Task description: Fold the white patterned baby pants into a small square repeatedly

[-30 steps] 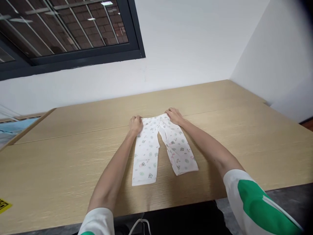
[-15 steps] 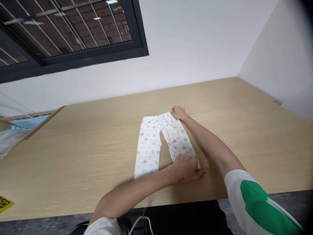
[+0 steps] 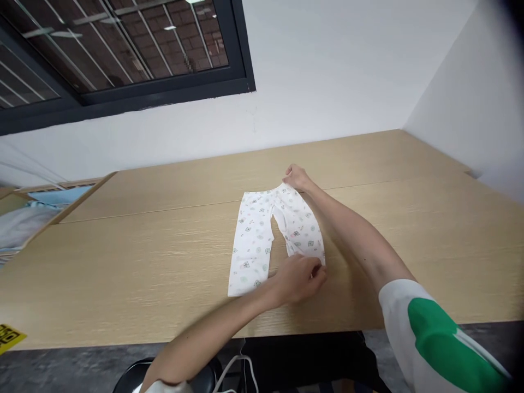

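A small pair of white patterned baby trousers (image 3: 262,237) lies flat on the light wooden table (image 3: 135,256), waistband at the far side, legs towards me. My right hand (image 3: 295,177) pinches the right corner of the waistband, lifting it slightly. My left hand (image 3: 298,279) reaches across and pinches the hem of the right leg, raising it a little off the table. The left leg lies flat and untouched.
A dark-framed window (image 3: 123,49) is set in the white wall behind the table. Another surface with pale cloth (image 3: 24,218) sits at the far left. A yellow label (image 3: 9,335) is on the table's near left corner. A white cable (image 3: 235,368) hangs below the table edge.
My left hand left the waistband's left corner, crossed to the right leg's hem and gripped it. The right hand kept its hold and raised the waistband corner slightly.
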{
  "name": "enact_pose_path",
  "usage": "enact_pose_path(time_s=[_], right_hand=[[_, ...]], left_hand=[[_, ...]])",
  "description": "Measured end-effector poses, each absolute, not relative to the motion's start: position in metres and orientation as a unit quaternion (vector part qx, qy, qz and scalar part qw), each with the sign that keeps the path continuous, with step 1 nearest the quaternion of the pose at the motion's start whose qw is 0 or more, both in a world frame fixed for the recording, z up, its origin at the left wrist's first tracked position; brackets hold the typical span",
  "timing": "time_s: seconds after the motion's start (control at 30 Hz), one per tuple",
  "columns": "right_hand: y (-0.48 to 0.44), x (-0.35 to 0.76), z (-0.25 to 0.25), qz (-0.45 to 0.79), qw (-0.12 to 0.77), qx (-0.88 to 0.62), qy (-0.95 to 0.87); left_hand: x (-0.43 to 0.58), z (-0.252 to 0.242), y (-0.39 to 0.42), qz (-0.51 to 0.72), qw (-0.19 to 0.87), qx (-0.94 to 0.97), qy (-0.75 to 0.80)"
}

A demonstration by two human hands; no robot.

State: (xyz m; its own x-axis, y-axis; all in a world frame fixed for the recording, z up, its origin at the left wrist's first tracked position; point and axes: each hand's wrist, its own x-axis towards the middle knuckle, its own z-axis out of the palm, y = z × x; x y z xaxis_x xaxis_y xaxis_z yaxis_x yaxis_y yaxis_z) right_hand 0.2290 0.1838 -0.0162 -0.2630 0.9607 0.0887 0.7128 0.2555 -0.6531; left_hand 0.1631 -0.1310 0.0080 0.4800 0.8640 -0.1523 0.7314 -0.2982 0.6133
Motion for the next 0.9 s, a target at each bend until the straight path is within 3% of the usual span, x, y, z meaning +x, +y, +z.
enact_pose_path(time_s=[0.17,0.27,0.5,0.9], right_hand=[[0.179,0.189,0.009,0.273,0.296,-0.547,-0.734],[0.171,0.157,0.011,0.262,0.302,-0.535,-0.744],[0.146,0.089,-0.009,0.278,0.300,-0.523,-0.748],[0.112,0.060,-0.021,0.270,0.238,-0.506,-0.784]], left_hand=[[0.123,0.018,-0.171,0.222,0.418,0.694,0.542],[0.097,0.012,-0.198,0.263,0.416,0.644,0.586],[0.041,-0.023,-0.241,0.276,0.165,0.576,0.752],[0.033,-0.043,-0.252,0.106,0.021,0.564,0.819]])
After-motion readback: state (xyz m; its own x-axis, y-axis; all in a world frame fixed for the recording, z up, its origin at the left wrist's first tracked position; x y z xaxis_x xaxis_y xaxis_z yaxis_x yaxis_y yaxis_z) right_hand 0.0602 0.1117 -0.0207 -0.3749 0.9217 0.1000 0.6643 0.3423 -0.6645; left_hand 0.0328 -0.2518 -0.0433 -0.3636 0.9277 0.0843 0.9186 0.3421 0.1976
